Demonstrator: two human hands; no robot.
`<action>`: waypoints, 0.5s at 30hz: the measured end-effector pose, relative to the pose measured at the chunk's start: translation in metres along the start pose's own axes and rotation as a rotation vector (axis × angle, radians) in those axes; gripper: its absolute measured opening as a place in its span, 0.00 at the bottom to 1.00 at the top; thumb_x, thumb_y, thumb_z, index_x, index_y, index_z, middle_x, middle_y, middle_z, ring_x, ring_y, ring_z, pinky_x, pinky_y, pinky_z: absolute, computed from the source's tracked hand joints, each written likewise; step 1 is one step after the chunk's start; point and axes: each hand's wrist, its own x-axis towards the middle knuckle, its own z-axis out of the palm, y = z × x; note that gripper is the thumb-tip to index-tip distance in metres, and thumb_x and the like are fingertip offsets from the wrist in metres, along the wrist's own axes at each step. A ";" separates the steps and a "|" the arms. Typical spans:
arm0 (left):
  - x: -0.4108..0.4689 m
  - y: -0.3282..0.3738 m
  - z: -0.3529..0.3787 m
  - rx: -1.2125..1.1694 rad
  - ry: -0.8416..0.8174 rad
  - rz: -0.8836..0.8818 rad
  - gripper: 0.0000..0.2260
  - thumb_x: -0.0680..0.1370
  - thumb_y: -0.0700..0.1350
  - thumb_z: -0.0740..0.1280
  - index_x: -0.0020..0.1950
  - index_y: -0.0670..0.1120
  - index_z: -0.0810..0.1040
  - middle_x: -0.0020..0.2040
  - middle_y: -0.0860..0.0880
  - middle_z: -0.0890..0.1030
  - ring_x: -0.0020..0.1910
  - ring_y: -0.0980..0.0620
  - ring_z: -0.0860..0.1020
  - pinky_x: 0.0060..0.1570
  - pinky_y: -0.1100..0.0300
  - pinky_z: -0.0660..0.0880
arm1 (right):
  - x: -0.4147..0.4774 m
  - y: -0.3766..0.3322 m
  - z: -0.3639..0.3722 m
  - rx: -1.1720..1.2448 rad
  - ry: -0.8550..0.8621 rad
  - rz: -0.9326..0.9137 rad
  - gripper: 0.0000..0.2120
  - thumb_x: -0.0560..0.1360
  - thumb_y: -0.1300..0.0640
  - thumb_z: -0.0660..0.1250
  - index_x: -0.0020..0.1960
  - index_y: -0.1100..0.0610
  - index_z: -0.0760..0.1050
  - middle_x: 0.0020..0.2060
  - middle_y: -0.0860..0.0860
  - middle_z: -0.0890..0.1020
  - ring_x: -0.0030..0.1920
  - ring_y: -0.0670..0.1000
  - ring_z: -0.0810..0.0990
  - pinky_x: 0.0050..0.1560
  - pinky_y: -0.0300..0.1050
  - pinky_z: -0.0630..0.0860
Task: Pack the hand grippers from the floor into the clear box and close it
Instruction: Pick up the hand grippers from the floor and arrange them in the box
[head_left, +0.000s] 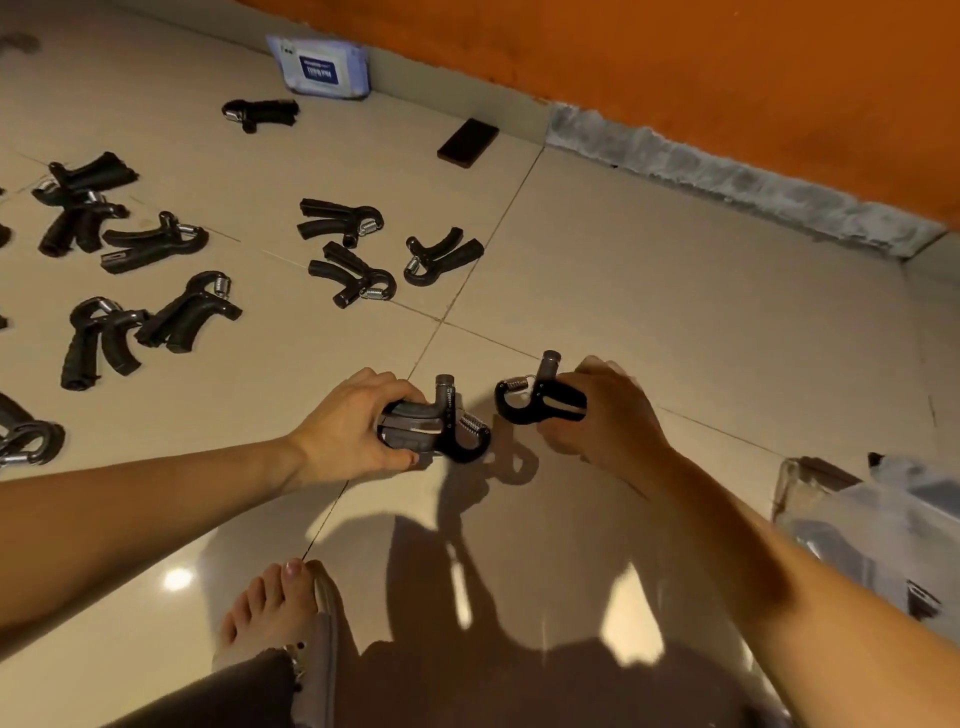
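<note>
- We're over a pale tiled floor (701, 322), with an orange wall (727, 62) running along its far edge.
- Down at the right edge sits the clear box (852, 525), on the floor just beside the right forearm. It's blurred, so we cannot tell how its lid stands.
- Bottom centre, a bare foot (270, 608) rests on the tiles.
- The left hand (348, 431) has its fingers curled round both handles of a grey-handled gripper (441, 431), thumb underneath, spring end pointing right.
- The right hand (608, 415) wraps its fingers round the handles of a black gripper (535, 402), spring end pointing left.
- Those two grippers face each other, near but apart, held up off the tiles with their shadows below.
- To the left we've got loose grippers (340, 221) scattered across the floor, some overlapping, well apart from the box.
- By the far wall lies a pack of wipes (322, 67).
- Right of it, a dark flat slab (467, 142) lies on the tiles.
</note>
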 end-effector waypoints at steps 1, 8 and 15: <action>0.002 0.015 -0.005 0.000 0.020 0.019 0.31 0.61 0.65 0.69 0.61 0.53 0.79 0.50 0.55 0.79 0.52 0.52 0.72 0.55 0.52 0.72 | -0.010 0.003 -0.017 -0.015 0.041 -0.014 0.13 0.68 0.46 0.77 0.47 0.52 0.81 0.40 0.49 0.75 0.41 0.53 0.74 0.37 0.43 0.64; 0.029 0.141 -0.040 0.043 0.091 0.200 0.32 0.62 0.70 0.74 0.59 0.54 0.80 0.50 0.56 0.79 0.52 0.53 0.73 0.54 0.52 0.73 | -0.076 0.037 -0.132 -0.019 0.152 0.052 0.25 0.68 0.34 0.71 0.58 0.48 0.80 0.46 0.44 0.73 0.48 0.49 0.70 0.46 0.48 0.66; 0.047 0.267 -0.043 0.136 0.057 0.369 0.27 0.65 0.65 0.78 0.58 0.53 0.79 0.50 0.57 0.79 0.52 0.55 0.73 0.54 0.54 0.74 | -0.158 0.095 -0.209 -0.016 0.296 0.099 0.27 0.68 0.38 0.77 0.61 0.52 0.81 0.44 0.43 0.72 0.49 0.49 0.72 0.47 0.47 0.68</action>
